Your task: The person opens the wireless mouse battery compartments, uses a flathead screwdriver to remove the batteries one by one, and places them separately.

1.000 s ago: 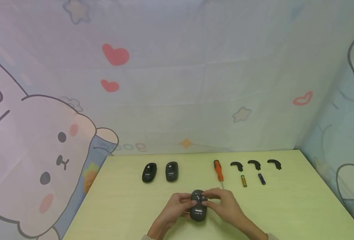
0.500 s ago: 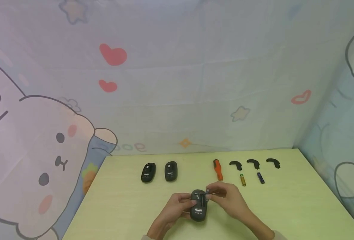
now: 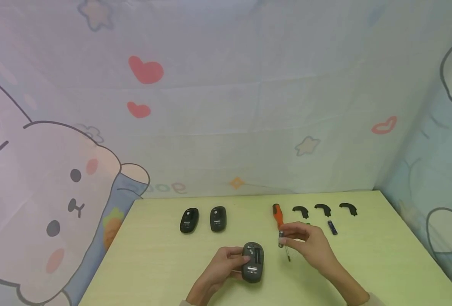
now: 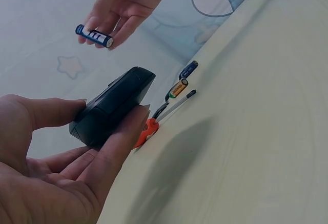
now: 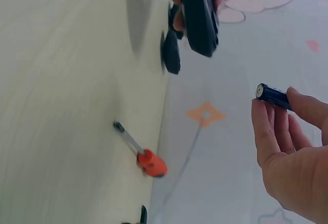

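My left hand (image 3: pixel 223 268) grips a black computer mouse (image 3: pixel 251 274) by its sides, underside up, with the long battery slot (image 3: pixel 258 256) in it uncovered and bare. In the left wrist view the mouse (image 4: pixel 114 106) is held between thumb and fingers, above the table. My right hand (image 3: pixel 313 247) pinches a dark blue battery (image 3: pixel 281 239) between thumb and fingertips, off to the right of the mouse. One end of that battery (image 5: pixel 272 96) points out of the fingers in the right wrist view.
Two more black mice, one (image 3: pixel 189 220) left of the other (image 3: pixel 218 219), lie at the back. An orange-handled screwdriver (image 3: pixel 277 214) lies partly behind the right hand. Several curved black covers (image 3: pixel 322 209) sit at back right, near another blue battery (image 3: pixel 332 228) and a yellow-green one (image 4: pixel 178 88).
My right hand has drawn away from the mouse to the right, bringing the battery out of its slot. The left hand keeps its hold on the mouse in nearly the same place.
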`<state>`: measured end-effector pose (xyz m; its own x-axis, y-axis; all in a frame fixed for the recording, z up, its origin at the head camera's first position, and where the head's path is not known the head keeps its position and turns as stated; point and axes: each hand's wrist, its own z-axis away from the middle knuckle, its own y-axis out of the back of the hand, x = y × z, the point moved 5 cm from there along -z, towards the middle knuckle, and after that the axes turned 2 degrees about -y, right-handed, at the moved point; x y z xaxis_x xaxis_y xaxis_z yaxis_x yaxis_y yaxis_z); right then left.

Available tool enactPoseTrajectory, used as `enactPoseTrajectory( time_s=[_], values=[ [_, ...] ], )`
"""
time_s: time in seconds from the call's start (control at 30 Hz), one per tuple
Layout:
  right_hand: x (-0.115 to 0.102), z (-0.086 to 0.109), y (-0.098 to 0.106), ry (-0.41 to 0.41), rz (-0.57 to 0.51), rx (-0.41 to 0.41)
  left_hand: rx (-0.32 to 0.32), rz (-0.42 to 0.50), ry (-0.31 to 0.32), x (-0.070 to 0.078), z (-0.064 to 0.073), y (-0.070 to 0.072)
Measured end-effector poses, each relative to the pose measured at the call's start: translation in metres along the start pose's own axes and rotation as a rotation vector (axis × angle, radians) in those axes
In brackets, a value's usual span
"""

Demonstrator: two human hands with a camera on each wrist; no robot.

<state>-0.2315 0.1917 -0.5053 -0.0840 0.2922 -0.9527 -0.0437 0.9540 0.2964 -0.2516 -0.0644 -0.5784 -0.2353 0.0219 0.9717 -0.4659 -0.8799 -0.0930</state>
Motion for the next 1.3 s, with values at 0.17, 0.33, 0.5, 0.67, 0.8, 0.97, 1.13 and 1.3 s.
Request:
enactPoseTrajectory(
  time_s=[0.17, 0.33, 0.5, 0.67, 0.8, 0.97, 1.13, 1.3],
  values=[
    [0.001, 0.001, 0.020, -0.063, -0.064, 0.020, 0.001, 0.002, 0.004, 0.000, 0.001, 0.001],
    [0.002, 0.003, 0.039, -0.057, -0.085, 0.039, -0.003, -0.002, 0.007, 0.000, 0.002, 0.002],
    [0.006, 0.005, 0.057, -0.064, -0.080, 0.023, 0.002, 0.002, 0.017, 0.000, 0.002, 0.003],
    [0.015, 0.004, 0.073, -0.070, -0.075, -0.004, 0.000, 0.000, 0.018, -0.001, 0.002, 0.003],
    [0.024, 0.003, 0.087, -0.073, -0.062, -0.018, -0.002, 0.004, 0.021, -0.002, 0.002, 0.003],
    [0.032, 0.002, 0.107, -0.077, -0.052, -0.021, -0.005, 0.012, 0.016, -0.002, 0.002, 0.003],
    [0.042, -0.002, 0.128, -0.090, -0.092, -0.016, -0.013, 0.019, 0.017, -0.002, 0.002, 0.002],
    [0.058, -0.008, 0.152, -0.101, -0.162, -0.019, -0.012, 0.023, 0.019, -0.001, 0.003, 0.001]
  ],
)
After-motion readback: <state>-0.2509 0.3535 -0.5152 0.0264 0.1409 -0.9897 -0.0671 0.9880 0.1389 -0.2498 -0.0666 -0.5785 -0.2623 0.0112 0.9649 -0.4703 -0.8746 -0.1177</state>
